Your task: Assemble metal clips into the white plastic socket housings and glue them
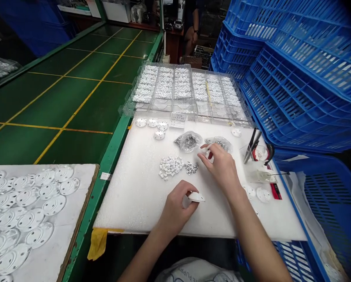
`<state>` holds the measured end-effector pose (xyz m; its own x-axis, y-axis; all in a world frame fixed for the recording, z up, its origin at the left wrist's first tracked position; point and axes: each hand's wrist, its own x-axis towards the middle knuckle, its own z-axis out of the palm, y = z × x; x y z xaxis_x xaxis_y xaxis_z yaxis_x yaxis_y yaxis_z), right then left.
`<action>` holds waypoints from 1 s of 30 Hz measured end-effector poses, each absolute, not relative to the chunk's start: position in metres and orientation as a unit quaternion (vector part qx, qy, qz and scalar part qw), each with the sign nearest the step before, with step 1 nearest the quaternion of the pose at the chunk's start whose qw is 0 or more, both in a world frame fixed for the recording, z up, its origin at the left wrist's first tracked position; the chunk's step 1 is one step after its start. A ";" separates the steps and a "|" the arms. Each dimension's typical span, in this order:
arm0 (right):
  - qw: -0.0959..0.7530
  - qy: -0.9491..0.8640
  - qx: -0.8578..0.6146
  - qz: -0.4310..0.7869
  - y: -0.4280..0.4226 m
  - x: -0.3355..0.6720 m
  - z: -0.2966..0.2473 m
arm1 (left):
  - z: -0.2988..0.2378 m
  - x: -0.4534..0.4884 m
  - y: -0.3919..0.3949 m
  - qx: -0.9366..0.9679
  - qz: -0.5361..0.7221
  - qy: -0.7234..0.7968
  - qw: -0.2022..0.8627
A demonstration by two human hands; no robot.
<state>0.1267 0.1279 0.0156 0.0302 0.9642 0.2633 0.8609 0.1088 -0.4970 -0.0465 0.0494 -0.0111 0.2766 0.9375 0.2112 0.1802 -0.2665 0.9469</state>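
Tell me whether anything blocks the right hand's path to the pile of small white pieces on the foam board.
Yes: a small heap of silver metal pieces lies on the white foam board, between the right hand and the pile of small white pieces. Nothing else visible stands in that path.

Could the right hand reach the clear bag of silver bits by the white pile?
Probably yes. The right hand is close beside the clear bag of silver parts, with only white foam board between them. Its fingers pinch a small white piece, so it might need to let go first.
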 end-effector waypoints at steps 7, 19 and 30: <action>0.377 -0.660 -0.640 0.115 0.116 0.143 0.030 | -0.016 -0.049 0.047 0.656 0.443 0.415 0.449; 0.197 -0.711 -0.671 0.068 0.103 0.205 0.024 | -0.017 -0.050 0.049 0.642 0.450 0.414 0.462; 0.012 -0.731 -0.681 0.047 0.130 0.188 0.020 | -0.014 -0.050 0.047 0.641 0.450 0.427 0.452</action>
<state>0.1879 0.1298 0.0200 -0.0723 0.9963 -0.0465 0.9940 0.0681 -0.0853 -0.0497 0.0471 -0.0136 0.2317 0.9538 0.1910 0.1405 -0.2271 0.9637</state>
